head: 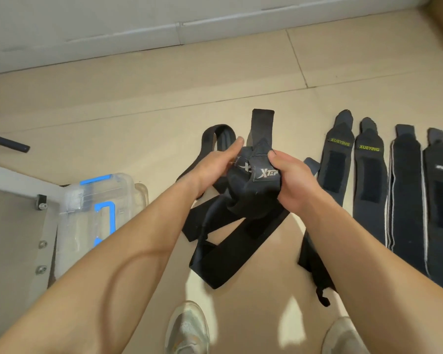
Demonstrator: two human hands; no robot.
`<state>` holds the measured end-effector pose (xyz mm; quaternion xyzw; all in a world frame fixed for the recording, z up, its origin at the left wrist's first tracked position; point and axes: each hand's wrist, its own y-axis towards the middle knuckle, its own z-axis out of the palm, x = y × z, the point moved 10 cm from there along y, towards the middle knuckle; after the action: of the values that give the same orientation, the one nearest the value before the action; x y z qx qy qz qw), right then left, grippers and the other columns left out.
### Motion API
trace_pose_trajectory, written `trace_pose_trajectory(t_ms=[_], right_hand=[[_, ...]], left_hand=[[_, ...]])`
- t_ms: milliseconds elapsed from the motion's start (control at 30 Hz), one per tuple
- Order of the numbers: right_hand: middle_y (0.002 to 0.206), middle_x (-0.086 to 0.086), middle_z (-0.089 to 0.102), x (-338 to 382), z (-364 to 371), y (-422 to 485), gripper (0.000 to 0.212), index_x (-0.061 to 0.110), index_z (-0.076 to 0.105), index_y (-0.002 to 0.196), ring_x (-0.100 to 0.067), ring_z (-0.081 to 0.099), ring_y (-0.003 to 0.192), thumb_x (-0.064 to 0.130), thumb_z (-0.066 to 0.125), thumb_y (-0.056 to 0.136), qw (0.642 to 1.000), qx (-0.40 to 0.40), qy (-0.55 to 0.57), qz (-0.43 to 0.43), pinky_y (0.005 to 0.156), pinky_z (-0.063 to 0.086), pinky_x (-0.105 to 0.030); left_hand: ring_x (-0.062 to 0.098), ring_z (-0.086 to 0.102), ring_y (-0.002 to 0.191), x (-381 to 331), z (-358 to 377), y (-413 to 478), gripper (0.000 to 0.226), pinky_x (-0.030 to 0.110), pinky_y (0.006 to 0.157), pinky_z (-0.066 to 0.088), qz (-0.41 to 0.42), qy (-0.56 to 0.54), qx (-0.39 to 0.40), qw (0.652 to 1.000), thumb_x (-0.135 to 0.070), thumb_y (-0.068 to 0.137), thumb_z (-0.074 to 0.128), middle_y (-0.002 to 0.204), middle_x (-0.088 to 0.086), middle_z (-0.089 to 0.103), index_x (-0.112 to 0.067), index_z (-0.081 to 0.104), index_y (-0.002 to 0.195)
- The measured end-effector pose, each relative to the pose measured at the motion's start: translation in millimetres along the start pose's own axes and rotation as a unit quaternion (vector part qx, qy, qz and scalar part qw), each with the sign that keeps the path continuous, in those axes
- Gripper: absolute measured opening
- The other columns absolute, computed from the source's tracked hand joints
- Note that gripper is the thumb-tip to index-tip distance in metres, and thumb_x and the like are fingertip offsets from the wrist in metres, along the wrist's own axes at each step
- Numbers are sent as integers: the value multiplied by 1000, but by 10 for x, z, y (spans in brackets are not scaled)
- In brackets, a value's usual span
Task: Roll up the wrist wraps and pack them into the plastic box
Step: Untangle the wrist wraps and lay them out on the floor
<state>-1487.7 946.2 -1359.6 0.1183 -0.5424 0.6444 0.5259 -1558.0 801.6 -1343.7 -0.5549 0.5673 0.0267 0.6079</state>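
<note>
A bundle of black XTEP wrist wraps [253,190] hangs in the air in front of me, its long straps dangling toward the floor. My left hand [216,166] grips the bundle's left side with the thumb on top. My right hand [290,181] grips its right side beside the white logo. Several more wrist wraps [368,180], two marked XUEYING, lie flat in a row on the floor to the right. The clear plastic box [97,208] with blue latches stands on the floor at the left, below my left forearm.
A black looped strap [215,135] lies on the tan tiled floor behind the bundle. A grey metal frame with bolts [18,226] sits at the far left beside the box. My two shoes [187,328] show at the bottom edge.
</note>
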Motion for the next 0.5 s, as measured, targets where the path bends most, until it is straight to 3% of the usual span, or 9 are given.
trace_pose_trajectory(t_ms=[67, 167, 267, 367, 500], right_hand=[[123, -18, 72, 182, 120, -152, 33, 2, 64, 129, -34, 69, 116, 22, 56, 103, 1000, -1, 9, -17, 106, 51, -52], [122, -15, 73, 556, 328, -410, 32, 4, 65, 129, -33, 69, 115, 21, 56, 104, 999, -2, 2, -54, 105, 52, -51], [119, -14, 74, 1006, 619, -720, 30, 5, 64, 129, -31, 71, 111, 20, 56, 104, 995, 12, -4, -94, 98, 57, -47], [120, -15, 73, 1453, 888, -1066, 31, 6, 61, 131, -32, 72, 109, 18, 60, 102, 991, 16, 3, -136, 93, 59, -47], [116, -17, 74, 1955, 1107, -1626, 30, 4, 63, 128, -31, 75, 100, 18, 61, 102, 984, 6, 6, -176, 82, 62, -46]], left_hand=[[17, 65, 119, -214, -80, -218, 96, 41, 116, 36, 34, -22, 0, 999, -100, 62, 41, 119, -4, 75, -28, 75, 115], [21, 65, 121, -596, -252, -602, 77, 43, 117, 38, 95, -25, 6, 995, -85, 80, 52, 116, 10, 73, -19, 76, 112], [21, 73, 100, -1041, -453, -977, 46, 40, 96, 55, 164, -39, -18, 985, -47, 99, 59, 104, 8, 77, -4, 75, 106], [14, 75, 85, -1454, -675, -1404, 35, 27, 71, 57, 195, -70, -85, 975, -41, 102, 57, 96, 3, 79, -12, 76, 103], [21, 75, 88, -1808, -880, -1951, 33, 35, 71, 59, 228, -114, -148, 956, -42, 102, 57, 96, 3, 79, -15, 77, 101]])
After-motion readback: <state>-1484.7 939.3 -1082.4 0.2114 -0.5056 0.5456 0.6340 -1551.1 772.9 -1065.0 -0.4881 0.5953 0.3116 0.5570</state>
